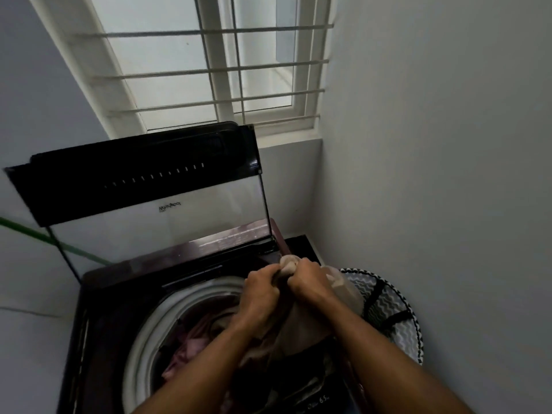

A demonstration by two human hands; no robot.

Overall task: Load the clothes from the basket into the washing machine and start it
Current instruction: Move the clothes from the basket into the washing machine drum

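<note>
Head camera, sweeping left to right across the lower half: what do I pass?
green hose → washing machine → pink clothes in the drum → left hand → right hand, both gripping a beige garment → patterned laundry basket → right wall

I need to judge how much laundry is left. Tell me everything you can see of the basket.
The basket stands right of the washing machine, in the corner by the wall. It looks like soft fabric with a grey-and-white zigzag pattern, a black-and-white trimmed round rim and dark straps inside. Its mouth is open; a beige garment and the right forearm hide its near side, so its contents are unclear.
</note>
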